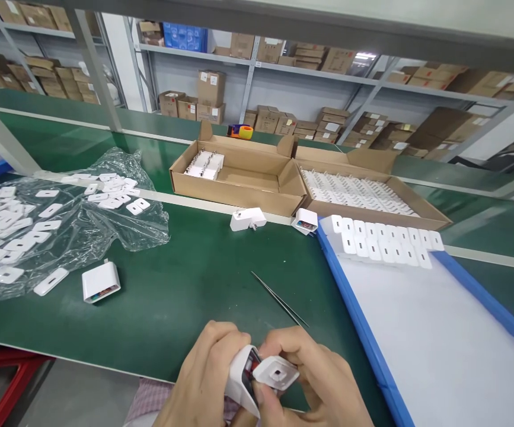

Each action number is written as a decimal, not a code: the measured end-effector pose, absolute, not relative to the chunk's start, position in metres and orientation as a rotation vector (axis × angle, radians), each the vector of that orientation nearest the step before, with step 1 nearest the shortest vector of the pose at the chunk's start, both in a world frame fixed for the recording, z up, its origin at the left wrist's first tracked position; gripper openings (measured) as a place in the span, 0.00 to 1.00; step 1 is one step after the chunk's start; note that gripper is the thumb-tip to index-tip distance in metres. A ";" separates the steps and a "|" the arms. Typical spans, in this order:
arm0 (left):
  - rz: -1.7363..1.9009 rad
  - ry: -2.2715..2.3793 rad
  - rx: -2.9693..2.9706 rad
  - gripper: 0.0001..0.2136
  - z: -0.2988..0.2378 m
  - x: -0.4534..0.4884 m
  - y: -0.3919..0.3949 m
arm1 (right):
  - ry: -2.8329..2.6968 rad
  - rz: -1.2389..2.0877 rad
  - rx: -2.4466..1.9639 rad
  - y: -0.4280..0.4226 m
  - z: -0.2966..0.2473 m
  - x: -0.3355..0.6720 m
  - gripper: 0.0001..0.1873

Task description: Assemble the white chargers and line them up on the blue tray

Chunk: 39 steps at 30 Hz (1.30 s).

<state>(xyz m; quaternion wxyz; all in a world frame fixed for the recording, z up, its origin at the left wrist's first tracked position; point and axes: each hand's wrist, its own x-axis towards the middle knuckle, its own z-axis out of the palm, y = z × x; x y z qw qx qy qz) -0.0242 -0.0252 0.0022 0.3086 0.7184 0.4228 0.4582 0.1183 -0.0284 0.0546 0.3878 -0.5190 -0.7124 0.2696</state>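
Note:
At the bottom middle, my left hand [207, 376] is closed around a white charger housing [238, 382], its open end turned to the right with dark and reddish parts inside. Pinched in the fingers of my right hand [321, 379] is a white end cap [278, 372] with a small port hole, tilted at the mouth of the housing and apart from a full fit. Metal tweezers [280, 299] lie on the green table just beyond my hands. Another open charger housing [100, 281] rests to the left, beside a loose end cap [51, 281].
Many white caps lie on a clear plastic bag [145, 222] at left. Two cardboard boxes [239, 193] with white parts stand at the back. Near them are a white charger [248, 219] and an open housing [305, 220]. A blue-edged tray [354, 320] at right holds rows of chargers.

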 end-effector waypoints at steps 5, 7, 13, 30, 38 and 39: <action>1.173 1.104 1.825 0.19 0.003 -0.023 -0.026 | -1.719 0.869 -1.347 -0.026 0.055 0.122 0.09; 1.150 1.145 1.738 0.18 0.004 -0.021 -0.027 | -1.708 0.941 -1.376 -0.025 0.055 0.124 0.08; 1.057 1.060 1.548 0.19 0.005 -0.021 -0.024 | -1.701 0.950 -1.359 -0.019 0.058 0.124 0.16; 0.799 0.924 1.337 0.13 0.007 -0.040 -0.010 | -1.831 0.508 -1.181 -0.021 0.055 0.122 0.11; 0.846 0.917 1.296 0.18 0.004 -0.040 -0.010 | -1.751 0.478 -1.151 -0.022 0.048 0.114 0.14; 0.843 0.907 1.305 0.18 0.004 -0.040 -0.010 | -1.745 0.481 -1.158 -0.022 0.048 0.114 0.13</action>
